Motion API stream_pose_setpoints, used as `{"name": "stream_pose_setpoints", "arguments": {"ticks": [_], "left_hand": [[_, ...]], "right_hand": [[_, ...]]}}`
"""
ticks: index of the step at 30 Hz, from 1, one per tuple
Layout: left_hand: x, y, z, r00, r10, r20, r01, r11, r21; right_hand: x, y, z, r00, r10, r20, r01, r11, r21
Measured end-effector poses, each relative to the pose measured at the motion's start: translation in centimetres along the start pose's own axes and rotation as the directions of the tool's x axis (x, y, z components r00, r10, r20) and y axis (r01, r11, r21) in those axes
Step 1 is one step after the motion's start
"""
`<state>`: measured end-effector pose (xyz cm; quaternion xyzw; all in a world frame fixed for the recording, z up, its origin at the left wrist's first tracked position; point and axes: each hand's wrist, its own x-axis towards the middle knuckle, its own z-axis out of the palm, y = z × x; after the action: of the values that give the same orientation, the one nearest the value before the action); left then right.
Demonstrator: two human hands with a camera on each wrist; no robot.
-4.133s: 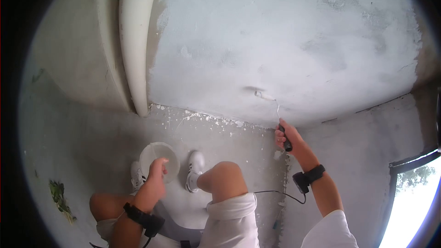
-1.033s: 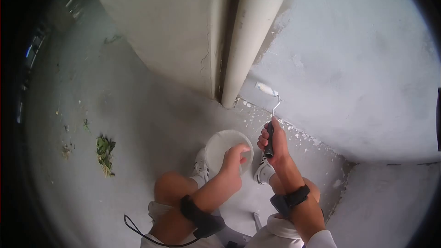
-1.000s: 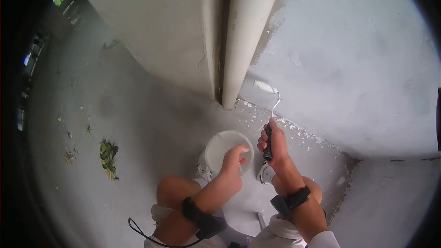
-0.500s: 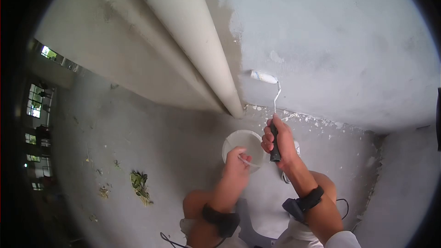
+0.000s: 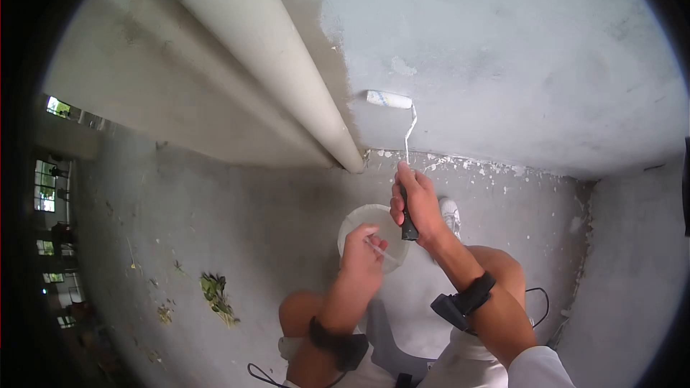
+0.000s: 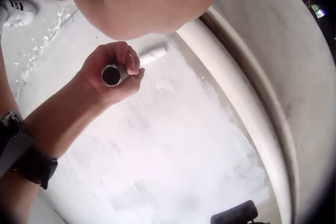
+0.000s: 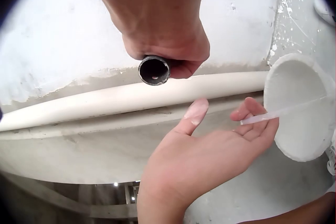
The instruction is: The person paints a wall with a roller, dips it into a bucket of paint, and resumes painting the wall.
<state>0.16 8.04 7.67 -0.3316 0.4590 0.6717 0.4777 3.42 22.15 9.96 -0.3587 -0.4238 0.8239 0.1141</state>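
My right hand (image 5: pixel 420 205) grips the black handle of a small paint roller (image 5: pixel 389 98). Its white sleeve lies against the pale painted wall in the head view, close to the paint's left border. In the left wrist view, the right hand (image 6: pixel 113 71) wraps the handle, whose hollow end faces the camera. My left hand (image 5: pixel 363 251) is over a white bucket (image 5: pixel 374 207), fingers curled round its thin plastic handle (image 5: pixel 384 253). The right wrist view shows this handle (image 7: pixel 262 119) lying across the left hand's fingers, thumb apart. The bucket stands on the floor between my feet.
A thick pale pipe (image 5: pixel 273 36) runs down the wall left of the paint. White flakes (image 5: pixel 467 167) dot the floor along the wall's foot. Wilted leaves (image 5: pixel 215 298) lie on the floor at left. A side wall (image 5: pixel 640 266) stands at right.
About four seconds ago the roller was farther right on the wall; now it is near the pipe-side border. Over the last second my view has swung, and the left hand has stayed at the bucket.
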Motion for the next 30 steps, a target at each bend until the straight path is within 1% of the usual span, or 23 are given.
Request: {"name": "stream_pose_setpoints", "arguments": {"ticks": [1,4,6,7,8,9,12,13,14,15,16,17,18,19,20,22,23,24,26,27,30], "left_hand": [[-0.1,0.0,0.1,1.0,0.01,-0.023,-0.011,1.0,-0.007],[-0.5,0.5,0.9,0.997,0.055,-0.05,-0.056,0.998,-0.026],[-0.4,0.4,0.5,0.996,0.079,-0.036,-0.081,0.995,-0.053],[-0.7,0.9,0.6,0.998,0.068,-0.011,-0.069,0.997,-0.046],[-0.9,1.5,0.5,0.998,0.054,0.018,-0.053,0.998,-0.042],[-0.5,1.8,0.3,0.995,0.076,0.062,-0.074,0.997,-0.031],[-0.4,2.7,0.1,0.992,0.084,0.094,-0.077,0.994,-0.073],[0.1,2.6,-0.7,0.982,0.124,0.143,-0.119,0.992,-0.046],[0.8,2.0,-1.8,0.964,0.181,0.194,-0.188,0.982,0.018],[1.6,1.2,-3.1,0.919,0.28,0.279,-0.331,0.931,0.153],[2.4,0.2,-4.6,0.809,0.418,0.413,-0.556,0.773,0.306],[2.6,-0.3,-5.8,0.664,0.538,0.519,-0.745,0.539,0.394],[2.2,-0.3,-6.7,0.543,0.591,0.597,-0.84,0.366,0.402],[-0.4,0.4,-6.7,0.517,0.592,0.618,-0.855,0.324,0.406],[-1.7,1.0,-7.1,0.491,0.571,0.658,-0.869,0.272,0.413],[1.8,-0.1,-7.3,0.535,0.602,0.592,-0.819,0.199,0.538],[4.0,-1.1,-7.5,0.535,0.653,0.536,-0.831,0.293,0.473],[4.5,-1.3,-7.8,0.53,0.654,0.54,-0.838,0.306,0.451],[3.7,-1.2,-8.0,0.512,0.634,0.579,-0.847,0.265,0.46],[3.4,-1.2,-8.2,0.502,0.624,0.599,-0.852,0.238,0.466],[2.7,-1.0,-8.4,0.479,0.602,0.638,-0.859,0.175,0.48]], "right_hand": [[0.1,-0.1,-0.1,1.0,0.003,0.002,-0.003,1.0,-0.009],[0.0,-0.9,-0.3,0.998,0.041,0.038,-0.046,0.992,0.12],[0.2,-0.5,-1.3,0.991,0.06,0.121,-0.089,0.966,0.245],[0.0,-0.2,-1.6,0.99,0.07,0.126,-0.099,0.964,0.245],[-0.5,-0.4,-1.8,0.988,0.081,0.129,-0.11,0.965,0.239],[-1.4,-1.0,-1.8,0.991,0.101,0.082,-0.115,0.976,0.185],[-4.7,-4.2,-0.8,0.989,0.141,-0.05,-0.141,0.99,-0.008],[-6.2,-5.3,-1.6,0.989,0.143,-0.024,-0.144,0.987,-0.07],[-7.8,-6.3,-2.6,0.992,0.123,0.037,-0.112,0.97,-0.217],[-9.7,-7.9,-2.5,0.992,0.117,0.054,-0.094,0.945,-0.314],[-11.5,-9.8,-2.1,0.992,0.109,0.07,-0.072,0.911,-0.406],[-12.9,-11.6,-2.0,0.995,0.07,0.072,-0.029,0.883,-0.468],[-14.2,-13.5,-2.0,0.997,0.032,0.075,0.012,0.85,-0.526],[-15.7,-15.4,-1.8,0.997,-0.009,0.08,0.054,0.815,-0.578],[-17.2,-17.4,-1.4,0.996,-0.05,0.076,0.087,0.78,-0.62],[-19.8,-21.8,0.0,0.988,-0.134,0.079,0.151,0.705,-0.693],[-21.3,-23.4,0.9,0.978,-0.187,0.096,0.199,0.673,-0.712],[-22.6,-25.3,2.1,0.965,-0.241,0.1,0.233,0.619,-0.751],[-25.1,-28.3,4.1,0.936,-0.334,0.107,0.276,0.511,-0.814],[-25.1,-28.6,3.6,0.936,-0.334,0.115,0.284,0.518,-0.807],[-26.1,-32.3,4.4,0.889,-0.432,0.153,0.33,0.374,-0.867]]}}
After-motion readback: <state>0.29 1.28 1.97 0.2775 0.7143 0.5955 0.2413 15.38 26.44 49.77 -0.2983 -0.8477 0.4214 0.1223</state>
